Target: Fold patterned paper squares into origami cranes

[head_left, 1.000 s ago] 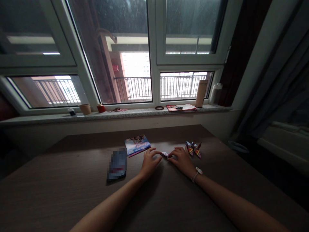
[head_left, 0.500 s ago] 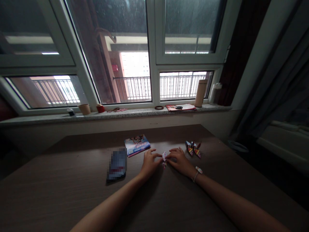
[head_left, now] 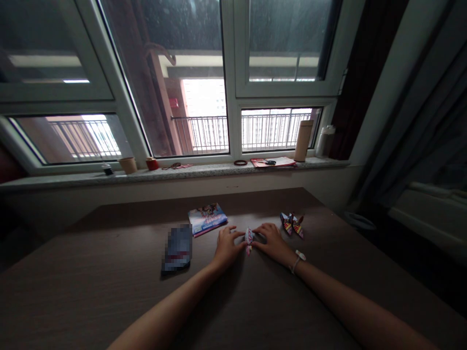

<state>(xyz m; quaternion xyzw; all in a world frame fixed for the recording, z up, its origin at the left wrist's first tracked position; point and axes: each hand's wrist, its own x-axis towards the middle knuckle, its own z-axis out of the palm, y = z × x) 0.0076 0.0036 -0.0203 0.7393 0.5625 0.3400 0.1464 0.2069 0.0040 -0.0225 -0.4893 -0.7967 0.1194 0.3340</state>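
Small folded paper piece (head_left: 248,236), white with pink printing: one, at the middle of the brown tabletop (head_left: 120,291), between the two hands, its narrower end pointing toward the person. Left hand (head_left: 226,247): bare, thumb and fingers nearly closed, fingertips at the piece's left side. Right hand (head_left: 272,242): bare, wearing a bracelet (head_left: 299,257) with a pale ornament, its grip likewise nearly closed at the piece's right side; whether either hand presses firmly cannot be told. Folded paper figures (head_left: 292,225), multicoloured and pointed: a pair, side by side, just beyond the right hand and to its right. Booklets (head_left: 207,218), the top one blue with printed pictures: a small stack, beyond the left hand and to its left. Dark flat object (head_left: 177,249), its surface pixelated: one, left of the left hand, near the booklets, well apart from the folded piece.
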